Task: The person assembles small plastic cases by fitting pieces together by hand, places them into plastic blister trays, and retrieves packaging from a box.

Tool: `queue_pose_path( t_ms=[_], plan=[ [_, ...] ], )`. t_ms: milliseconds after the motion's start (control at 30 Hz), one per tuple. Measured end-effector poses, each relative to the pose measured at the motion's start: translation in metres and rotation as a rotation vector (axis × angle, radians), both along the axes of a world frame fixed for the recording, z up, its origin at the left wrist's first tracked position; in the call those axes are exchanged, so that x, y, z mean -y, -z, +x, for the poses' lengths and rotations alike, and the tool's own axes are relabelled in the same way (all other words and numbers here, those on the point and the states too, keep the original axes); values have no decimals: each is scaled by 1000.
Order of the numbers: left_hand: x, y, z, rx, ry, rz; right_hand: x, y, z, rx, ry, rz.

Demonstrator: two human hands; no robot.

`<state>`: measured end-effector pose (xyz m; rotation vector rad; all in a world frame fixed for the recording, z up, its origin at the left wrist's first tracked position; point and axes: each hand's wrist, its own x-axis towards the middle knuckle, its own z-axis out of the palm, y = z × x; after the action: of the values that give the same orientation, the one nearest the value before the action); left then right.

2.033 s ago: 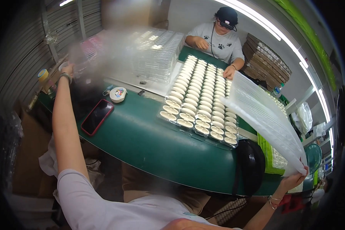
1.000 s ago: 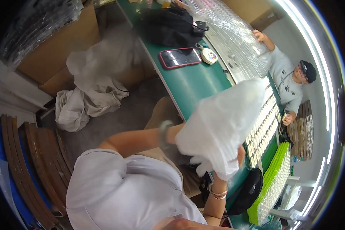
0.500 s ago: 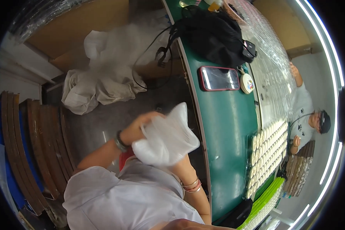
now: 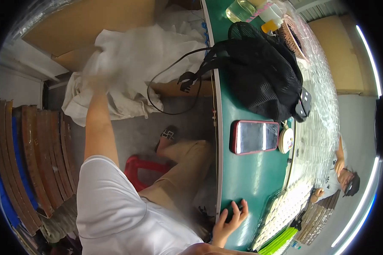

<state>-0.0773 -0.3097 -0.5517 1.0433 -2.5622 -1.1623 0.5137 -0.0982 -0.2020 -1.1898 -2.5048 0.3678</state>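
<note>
My left arm stretches forward, away from the table, and my left hand (image 4: 97, 80) is at a heap of thin white plastic (image 4: 157, 44) lying over an off-white fabric sack (image 4: 74, 100). Motion smears that hand, so its fingers and anything in them cannot be made out. My right hand (image 4: 230, 223) rests at the edge of the green table (image 4: 251, 178), fingers spread and slightly bent, with nothing in it. Farther up the table from it lie a phone with a red case (image 4: 256, 137) and a small round charm (image 4: 286, 139).
A black mesh bag (image 4: 259, 72) lies on the table, its strap hanging over the edge. Trays of small pale pieces (image 4: 283, 208) stand to the right. Brown boards (image 4: 34, 157) lean at the left. A red stool (image 4: 136, 170) is below me. Another person (image 4: 340, 178) works across the table.
The crumpled white plastic bundle is no longer between my hands. My left hand has moved forward to the white heap; my right hand has come down onto the table. The view has shifted.
</note>
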Motion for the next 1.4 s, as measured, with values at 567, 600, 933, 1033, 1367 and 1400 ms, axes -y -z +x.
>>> queue_pose_path(
  t_ms=[567, 600, 933, 1033, 1367, 1400],
  plan=[
    [-296, 2, 43, 134, 1343, -344, -6, 9, -13, 79, 44, -1],
    [-313, 21, 48, 94, 1425, -322, -6, 9, -12, 88, 38, -2],
    [-454, 65, 66, 52, 2171, -663, -63, 51, 68, 162, -173, 245],
    [-439, 148, 51, -47, 2141, -871, -89, 60, 52, 144, -225, 262],
    [-491, 188, 90, 232, 1702, -71, -156, 76, 5, 244, -167, 511],
    [-498, 184, 89, 195, 1725, -46, -162, 76, 2, 250, -159, 537]
  ],
)
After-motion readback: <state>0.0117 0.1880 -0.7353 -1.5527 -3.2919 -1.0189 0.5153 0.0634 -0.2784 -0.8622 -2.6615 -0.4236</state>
